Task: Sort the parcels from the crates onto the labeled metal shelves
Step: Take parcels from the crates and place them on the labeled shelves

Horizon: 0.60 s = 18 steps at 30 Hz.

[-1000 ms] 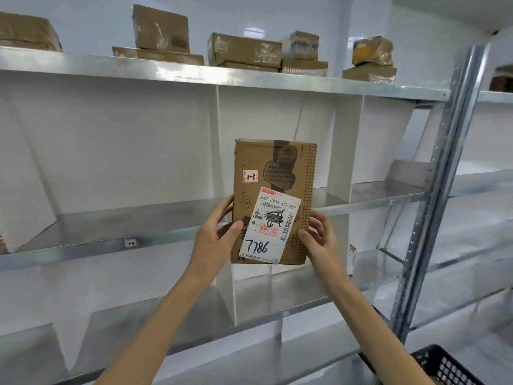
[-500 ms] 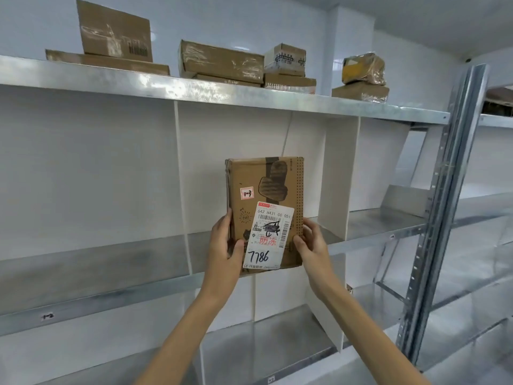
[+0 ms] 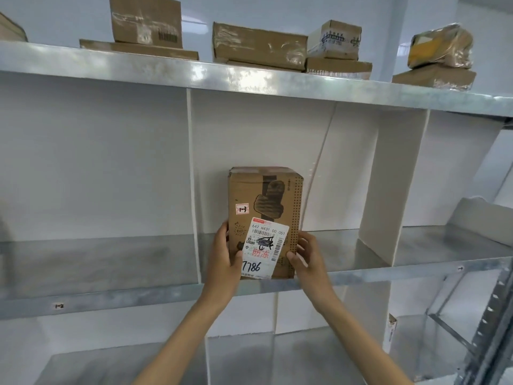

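A brown cardboard parcel [image 3: 266,201] stands upright at the front of the middle metal shelf [image 3: 347,276], in the bay between two white dividers. It carries a small sticker reading 1-3 and a white shipping label with "7786" handwritten in blue. My left hand [image 3: 223,258] grips its lower left edge and my right hand [image 3: 306,258] grips its lower right edge. The parcel's bottom edge meets the shelf's front lip; whether it rests there I cannot tell.
Several taped cardboard parcels [image 3: 258,45] lie on the top shelf [image 3: 194,73]. White dividers [image 3: 388,184] split the shelves into bays. A small tag reading 1-2 [image 3: 58,306] sits on the shelf lip at left. A perforated steel upright [image 3: 491,323] stands at lower right.
Both hands have carried the parcel forward and lowered it to the middle shelf's front lip. The view has moved closer to the shelves and the black crate has left the picture.
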{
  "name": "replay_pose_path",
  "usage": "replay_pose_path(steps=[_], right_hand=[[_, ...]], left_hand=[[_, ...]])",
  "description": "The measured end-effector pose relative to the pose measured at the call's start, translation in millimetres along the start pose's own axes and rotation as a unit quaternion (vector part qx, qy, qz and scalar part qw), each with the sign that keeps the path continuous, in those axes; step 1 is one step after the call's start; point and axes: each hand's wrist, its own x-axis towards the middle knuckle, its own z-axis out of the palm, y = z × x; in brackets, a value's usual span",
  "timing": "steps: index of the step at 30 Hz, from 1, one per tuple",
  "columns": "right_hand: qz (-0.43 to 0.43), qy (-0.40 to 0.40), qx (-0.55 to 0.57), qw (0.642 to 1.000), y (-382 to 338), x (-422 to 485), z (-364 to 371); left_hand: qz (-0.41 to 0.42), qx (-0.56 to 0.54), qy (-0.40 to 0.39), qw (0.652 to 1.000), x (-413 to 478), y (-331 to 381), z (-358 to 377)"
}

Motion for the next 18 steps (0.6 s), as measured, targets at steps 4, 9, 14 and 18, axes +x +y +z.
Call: replay_pose_path(steps=[4, 9, 14, 18], right_hand=[[0.005, -0.014, -0.011, 1.0, 8.9, 23.0, 4.2], [0.015, -0.031, -0.001, 0.999, 20.1, 43.6, 9.5], [0.023, -0.035, 0.003, 0.999, 27.1, 51.7, 9.5], [0.018, -0.041, -0.002, 0.999, 29.9, 52.2, 6.9]], left_hand=[[-0.014, 0.042, 0.033, 0.998, 13.7, -10.0, 8.4], [-0.009, 0.059, 0.057, 0.997, 25.2, -17.3, 15.2], [-0.002, 0.069, 0.089, 0.994, 28.4, -22.7, 22.3], [0.006, 0.072, 0.096, 0.993, 29.0, -28.7, 26.0]])
